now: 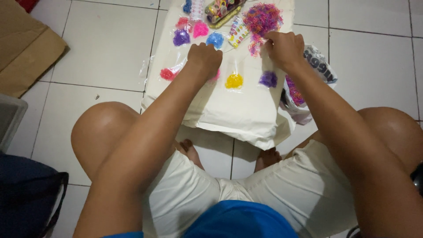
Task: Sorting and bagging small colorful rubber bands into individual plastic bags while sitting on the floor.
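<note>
Apparently both hands, left (203, 59) and right (284, 48), pinch a clear bag (240, 55) stretched between them above 2 filled packets (251, 80).

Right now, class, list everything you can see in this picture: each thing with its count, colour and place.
Small band packets: about eight, pink, purple, blue, red, yellow, on the pillow.
Loose band pile: one, mixed pink, orange and purple, pillow's far right.
Pillow: one, cream, on the floor between the knees.
Printed plastic bag: one, white, beside the pillow's right edge, bands inside.
Cardboard: one, brown, far left floor.
Dark bag: one, navy, near left.
Left hand: closed, on the pillow among packets.
Right hand: pinching at the loose band pile.
</note>
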